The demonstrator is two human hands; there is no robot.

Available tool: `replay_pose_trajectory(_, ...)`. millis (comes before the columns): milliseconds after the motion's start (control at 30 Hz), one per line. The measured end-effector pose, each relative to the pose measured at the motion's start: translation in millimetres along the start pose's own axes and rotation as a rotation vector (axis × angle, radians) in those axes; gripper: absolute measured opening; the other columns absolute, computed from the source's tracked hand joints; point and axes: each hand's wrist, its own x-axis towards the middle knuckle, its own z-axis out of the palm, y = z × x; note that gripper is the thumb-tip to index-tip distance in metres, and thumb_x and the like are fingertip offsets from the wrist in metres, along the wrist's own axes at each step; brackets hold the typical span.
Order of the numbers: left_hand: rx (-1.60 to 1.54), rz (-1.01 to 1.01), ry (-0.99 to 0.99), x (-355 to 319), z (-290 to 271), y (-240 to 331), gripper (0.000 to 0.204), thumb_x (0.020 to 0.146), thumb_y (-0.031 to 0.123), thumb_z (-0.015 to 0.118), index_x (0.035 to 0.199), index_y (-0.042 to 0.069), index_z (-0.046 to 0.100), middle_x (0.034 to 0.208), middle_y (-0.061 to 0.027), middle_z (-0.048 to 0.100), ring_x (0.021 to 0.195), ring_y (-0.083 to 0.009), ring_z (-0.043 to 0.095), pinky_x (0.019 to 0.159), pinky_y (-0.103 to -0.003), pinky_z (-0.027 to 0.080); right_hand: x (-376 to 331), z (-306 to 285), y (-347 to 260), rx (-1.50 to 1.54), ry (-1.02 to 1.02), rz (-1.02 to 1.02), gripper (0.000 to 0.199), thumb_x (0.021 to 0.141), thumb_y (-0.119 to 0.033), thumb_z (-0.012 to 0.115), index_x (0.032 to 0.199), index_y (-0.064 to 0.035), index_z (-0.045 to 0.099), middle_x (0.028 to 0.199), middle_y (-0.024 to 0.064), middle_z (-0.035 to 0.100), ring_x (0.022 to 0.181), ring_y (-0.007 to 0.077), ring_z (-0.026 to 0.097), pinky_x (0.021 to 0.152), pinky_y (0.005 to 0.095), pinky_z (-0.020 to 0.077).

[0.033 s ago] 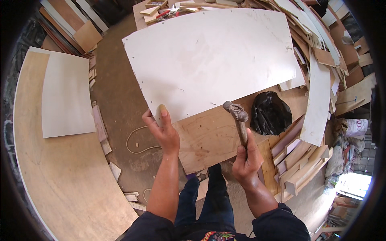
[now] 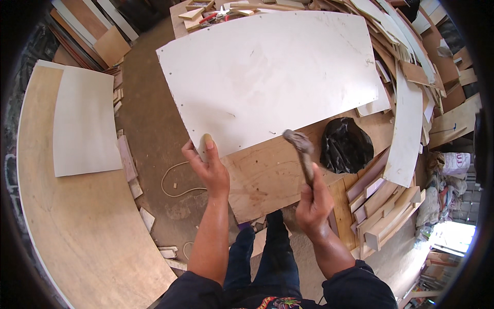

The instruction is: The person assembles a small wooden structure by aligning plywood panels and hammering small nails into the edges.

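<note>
A large white panel (image 2: pixel 267 77) lies on the wooden work surface (image 2: pixel 267 180), with small nail heads along its edges. My left hand (image 2: pixel 207 167) grips the panel's near left corner, thumb on top and fingers around the edge. In my right hand (image 2: pixel 315 203) is a hammer (image 2: pixel 303 149), its fingers wrapped round the handle. The hammer head is raised off the panel's near edge, slightly blurred. A nail (image 2: pixel 272 133) sticks up from the panel just left of the hammer head.
Right of the hammer sits a black plastic bag (image 2: pixel 347 147). Wood offcuts (image 2: pixel 391 216) are piled along the right side. Red-handled pliers (image 2: pixel 213 16) lie beyond the panel. A wide board (image 2: pixel 82 221) with a white sheet (image 2: pixel 87 123) on it stands at left. A cord (image 2: pixel 170 190) lies on the floor.
The hammer has tilted and shifted slightly left toward the nail, along with my right hand. My left hand and the panel stay put.
</note>
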Motion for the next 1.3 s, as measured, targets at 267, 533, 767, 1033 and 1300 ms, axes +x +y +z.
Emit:
replay_pose_trajectory(267, -0.006, -0.001, -0.019, -1.4, 0.8, 0.4, 0.043, 0.111, 0.035, 0.059, 0.134, 0.002, 0.042, 0.129, -0.0093, 0.049, 0.121, -0.0175, 0.049, 0.108, -0.037, 0.041, 3.2, 3.8, 2.5, -0.044, 0.038, -0.072, 0.052, 0.096, 0.004, 0.066, 0.147, 0.0038, 0.056, 0.101, 0.0250, 0.071, 0.086, 0.0379, 0.072, 0.075, 0.0380, 0.0571)
replay_pose_trajectory(533, -0.033, -0.013, 0.011, -1.3, 0.3, -2.7, 0.043, 0.110, 0.034, 0.059, 0.134, 0.003, 0.042, 0.129, -0.0090, 0.050, 0.121, -0.0175, 0.050, 0.106, -0.036, 0.043, -0.9, 12.7, 7.9, 0.000, 0.054, -0.078, 0.052, 0.096, 0.004, 0.066, 0.147, 0.0018, 0.056, 0.092, 0.0224, 0.067, 0.075, 0.0387, 0.064, 0.068, 0.0416, 0.0528)
replay_pose_trajectory(767, -0.047, -0.005, 0.022, -0.8, 1.2, -6.3, 0.042, 0.110, 0.034, 0.060, 0.133, 0.004, 0.043, 0.128, -0.0080, 0.050, 0.119, -0.0165, 0.050, 0.104, -0.035, 0.043, -4.0, 13.1, 11.3, -0.028, -0.062, -0.005, 0.052, 0.095, 0.005, 0.066, 0.147, 0.0031, 0.056, 0.102, 0.0247, 0.070, 0.083, 0.0393, 0.070, 0.074, 0.0389, 0.0561)
replay_pose_trajectory(1033, 0.032, 0.001, 0.030, -1.3, 2.7, 2.0, 0.043, 0.110, 0.036, 0.060, 0.132, 0.002, 0.044, 0.128, -0.0088, 0.050, 0.118, -0.0175, 0.050, 0.104, -0.035, 0.042, -4.7, 15.1, 12.8, -0.003, 0.010, -0.058, 0.054, 0.094, 0.006, 0.066, 0.147, 0.0027, 0.056, 0.092, 0.0220, 0.066, 0.076, 0.0368, 0.066, 0.069, 0.0407, 0.0542)
replay_pose_trajectory(1300, 0.026, -0.004, 0.023, -2.1, 0.9, 1.5, 0.043, 0.111, 0.036, 0.058, 0.131, 0.001, 0.044, 0.127, -0.0096, 0.049, 0.118, -0.0183, 0.049, 0.106, -0.037, 0.041, -6.5, 16.2, 13.1, -0.043, -0.117, 0.019, 0.057, 0.093, 0.008, 0.067, 0.148, 0.0039, 0.055, 0.090, 0.0201, 0.065, 0.073, 0.0343, 0.064, 0.067, 0.0408, 0.0532)
